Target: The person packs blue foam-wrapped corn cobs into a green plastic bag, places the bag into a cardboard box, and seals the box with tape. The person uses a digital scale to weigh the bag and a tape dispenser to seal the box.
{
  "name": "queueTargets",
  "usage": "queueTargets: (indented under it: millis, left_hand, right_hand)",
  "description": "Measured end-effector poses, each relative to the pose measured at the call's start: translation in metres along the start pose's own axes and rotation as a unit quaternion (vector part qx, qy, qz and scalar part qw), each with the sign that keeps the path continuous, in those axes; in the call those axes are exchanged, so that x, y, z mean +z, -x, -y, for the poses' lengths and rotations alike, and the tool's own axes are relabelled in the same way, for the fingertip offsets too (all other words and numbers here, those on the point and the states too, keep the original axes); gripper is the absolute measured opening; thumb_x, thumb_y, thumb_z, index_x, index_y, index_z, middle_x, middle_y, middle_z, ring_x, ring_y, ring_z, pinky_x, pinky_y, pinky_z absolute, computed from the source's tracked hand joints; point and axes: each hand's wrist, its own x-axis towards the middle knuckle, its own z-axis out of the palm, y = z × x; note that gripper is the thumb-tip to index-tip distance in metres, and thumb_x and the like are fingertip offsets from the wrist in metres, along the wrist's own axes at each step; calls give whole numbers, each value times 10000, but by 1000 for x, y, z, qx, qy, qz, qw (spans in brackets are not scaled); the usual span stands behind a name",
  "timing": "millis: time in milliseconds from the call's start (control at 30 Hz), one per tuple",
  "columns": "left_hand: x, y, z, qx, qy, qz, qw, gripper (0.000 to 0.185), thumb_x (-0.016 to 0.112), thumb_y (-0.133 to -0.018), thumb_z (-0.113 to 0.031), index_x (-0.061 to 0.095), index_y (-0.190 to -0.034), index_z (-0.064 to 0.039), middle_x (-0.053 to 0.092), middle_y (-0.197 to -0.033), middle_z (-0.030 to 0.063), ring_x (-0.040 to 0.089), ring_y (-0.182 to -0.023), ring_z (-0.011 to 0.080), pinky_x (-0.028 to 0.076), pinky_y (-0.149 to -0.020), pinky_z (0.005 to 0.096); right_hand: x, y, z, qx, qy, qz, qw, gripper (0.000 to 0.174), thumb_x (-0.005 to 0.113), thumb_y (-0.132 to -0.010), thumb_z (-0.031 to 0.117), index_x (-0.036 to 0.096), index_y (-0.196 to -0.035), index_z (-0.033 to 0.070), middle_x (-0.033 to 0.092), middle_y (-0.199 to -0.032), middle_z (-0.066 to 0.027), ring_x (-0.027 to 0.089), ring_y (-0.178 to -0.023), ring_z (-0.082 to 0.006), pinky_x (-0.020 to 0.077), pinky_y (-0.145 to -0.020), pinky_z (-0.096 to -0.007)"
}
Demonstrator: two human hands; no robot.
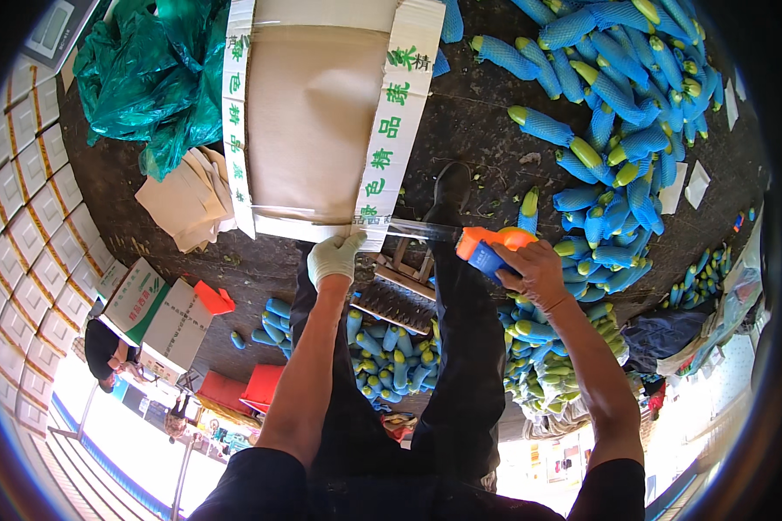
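A cardboard box (pixel 313 124) with white flaps bearing green and black writing lies in front of me, its brown inner surface showing. My left hand (pixel 332 262), in a pale glove, presses on the box's near edge with the fingertips at the flap corner. My bare right hand (pixel 535 273) grips an orange and blue tape dispenser (pixel 485 249) to the right of the box. Clear tape (pixel 423 230) stretches from the dispenser to that near corner, above my leg.
Zucchini-like vegetables in blue foam nets (pixel 625 130) lie heaped at right, with others behind my legs. Green plastic bags (pixel 156 71) and brown cardboard sheets (pixel 186 198) are left of the box. A wooden stool (pixel 397 296) stands between my legs. A person (pixel 107 355) is at far left.
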Motion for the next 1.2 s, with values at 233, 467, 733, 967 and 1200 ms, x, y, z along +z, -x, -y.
queueTargets:
  millis: [233,467,733,967,1200]
  left_hand:
    - [-5,-7,0,20,-26,6,999,551,914,-855,-583,860,-908,-37,696,-650,125,595,-579,208,524,-639,407]
    - [-14,2,-14,8,-80,-22,996,580,936,-804,-623,838,-835,-52,639,-616,143,547,-562,202,518,-632,403]
    - [-13,64,21,-10,115,-93,989,499,843,-912,-562,781,-862,-70,751,-769,165,757,-708,338,581,-697,452]
    - [-28,129,31,-94,564,302,763,862,528,-1006,-844,792,-1152,-36,761,-946,94,748,-778,192,596,-646,360]
    - [-72,155,85,7,770,325,549,717,485,-1152,-603,648,-1420,42,765,-1284,217,761,-1139,397,586,-1068,540]
  right_hand:
    - [106,-78,15,77,63,-27,995,439,807,-910,404,780,-1306,218,736,-752,-39,734,-683,-253,580,-716,-422]
    - [185,-176,58,217,38,81,972,305,673,-1027,423,806,-958,157,776,-756,-138,783,-701,-345,599,-689,-499]
    - [49,-94,74,316,-135,67,937,376,659,-1034,450,854,-1156,153,818,-946,-185,796,-911,-379,605,-787,-451]
    - [-72,-119,184,306,-423,148,840,412,723,-1089,367,821,-1233,-7,808,-1051,-39,714,-958,-103,556,-899,-271]
    - [-79,-162,300,280,-379,284,835,497,753,-1078,418,791,-1321,-14,817,-1151,-70,730,-1052,-117,571,-969,-278]
